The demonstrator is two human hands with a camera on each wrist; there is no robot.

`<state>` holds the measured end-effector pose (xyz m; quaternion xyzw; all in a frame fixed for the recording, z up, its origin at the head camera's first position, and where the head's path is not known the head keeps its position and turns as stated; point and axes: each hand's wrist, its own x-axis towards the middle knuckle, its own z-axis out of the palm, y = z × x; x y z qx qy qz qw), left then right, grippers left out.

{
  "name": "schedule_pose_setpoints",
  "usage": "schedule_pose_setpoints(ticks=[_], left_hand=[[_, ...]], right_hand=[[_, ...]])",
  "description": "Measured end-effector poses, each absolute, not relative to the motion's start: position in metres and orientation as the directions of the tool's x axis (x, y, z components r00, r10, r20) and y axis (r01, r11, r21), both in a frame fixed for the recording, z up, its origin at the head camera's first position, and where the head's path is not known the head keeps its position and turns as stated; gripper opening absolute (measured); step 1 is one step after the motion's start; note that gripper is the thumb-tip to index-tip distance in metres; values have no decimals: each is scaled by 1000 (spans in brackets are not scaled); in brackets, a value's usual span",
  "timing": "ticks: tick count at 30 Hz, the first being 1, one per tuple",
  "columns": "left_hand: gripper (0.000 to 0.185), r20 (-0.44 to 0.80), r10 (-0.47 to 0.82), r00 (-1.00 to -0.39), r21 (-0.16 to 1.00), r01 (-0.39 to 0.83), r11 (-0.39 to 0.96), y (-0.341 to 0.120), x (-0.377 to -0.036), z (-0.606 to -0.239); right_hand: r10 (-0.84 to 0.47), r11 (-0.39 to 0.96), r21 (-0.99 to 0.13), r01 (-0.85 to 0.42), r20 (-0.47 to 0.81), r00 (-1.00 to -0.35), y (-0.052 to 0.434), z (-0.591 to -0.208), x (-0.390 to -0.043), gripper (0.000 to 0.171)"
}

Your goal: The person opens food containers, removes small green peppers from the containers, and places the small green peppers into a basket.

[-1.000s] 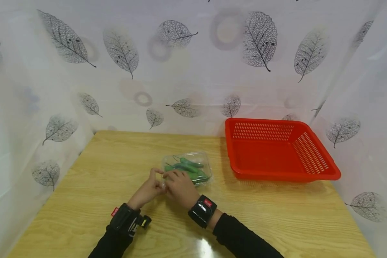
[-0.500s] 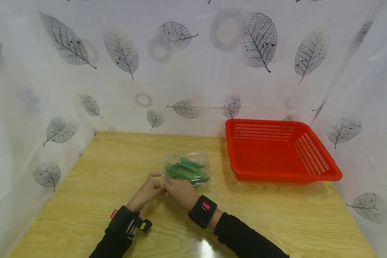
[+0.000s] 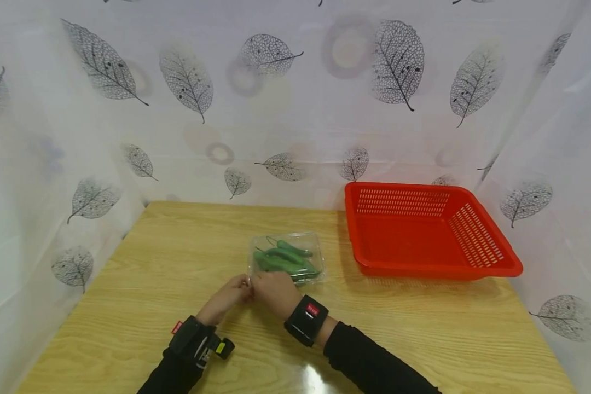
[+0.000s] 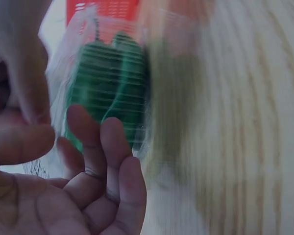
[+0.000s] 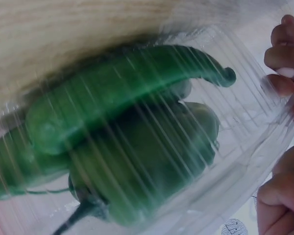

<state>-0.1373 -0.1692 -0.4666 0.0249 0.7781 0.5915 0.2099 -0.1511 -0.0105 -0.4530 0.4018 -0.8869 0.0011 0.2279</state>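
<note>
A clear plastic box (image 3: 316, 242) holding several green chili peppers (image 3: 280, 264) lies on the table, its ribbed transparent side close up in the right wrist view. My left hand (image 3: 226, 300) is at the box's near left corner, fingers curled, thumb tip close to a finger tip at the edge. My right hand (image 3: 277, 294) meets it there, fingers bent down on the same corner. Both hands appear to pinch the box's edge; the exact contact is hidden between them. In the left wrist view the left fingers (image 4: 120, 147) curve up before the peppers.
A red plastic basket (image 3: 433, 271) with slotted sides stands at the back right of the wooden table (image 3: 187, 235). Behind and on both sides hangs a white curtain (image 3: 295, 126) with a leaf print.
The left index finger, earlier stretched out along the box's side, has curled in at the corner. The right fingers have drawn back off the peppers to that corner. The box has hardly moved.
</note>
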Motion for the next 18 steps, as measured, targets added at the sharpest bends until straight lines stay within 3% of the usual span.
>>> schedule_pose_setpoints(ticks=[4, 8, 14, 18], left_hand=[[34, -309, 210, -927, 914, -229, 337, -161, -133, -466], [31, -316, 158, -936, 909, -251, 333, -155, -132, -465], [15, -319, 138, -938, 911, -263, 318, -151, -134, -465], [15, -332, 139, -933, 913, -280, 297, -150, -134, -463]], right_hand=[[-729, 663, 236, -711, 420, -540, -12, -451, -154, 11], [-739, 653, 242, -718, 408, -536, -12, -448, -156, 11], [-727, 659, 116, -744, 351, -589, -12, -450, -161, 14], [-718, 646, 22, -763, 355, -598, -12, -453, -165, 14]])
